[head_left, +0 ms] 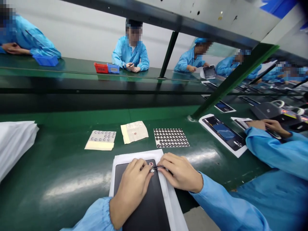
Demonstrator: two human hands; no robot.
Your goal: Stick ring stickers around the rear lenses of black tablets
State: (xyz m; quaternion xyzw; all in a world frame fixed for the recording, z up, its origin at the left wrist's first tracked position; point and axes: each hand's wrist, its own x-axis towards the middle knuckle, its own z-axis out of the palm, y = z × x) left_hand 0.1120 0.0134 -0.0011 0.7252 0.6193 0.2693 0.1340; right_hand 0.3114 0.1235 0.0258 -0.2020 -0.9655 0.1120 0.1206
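Note:
A dark tablet back cover (154,195) lies on white sheets (174,205) in front of me. Near its top edge is a red-and-white camera spot (151,164), with a small pale ring (152,170) just below. My right hand (180,170) pinches slim dark tweezers (158,167), their tips reaching that ring. My left hand (132,184) rests over the cover, fingers curled together and thumb tip beside the ring; what they grip, if anything, is too small to make out.
Beyond the cover lie a sheet of ring stickers (103,138), a cream paper (134,132) with one small red piece, and a sheet of black round stickers (171,138). White sheets (15,141) are stacked left. At right, a co-worker's sleeve (276,150) is near another tablet part (225,133); a green post (231,80) slants overhead.

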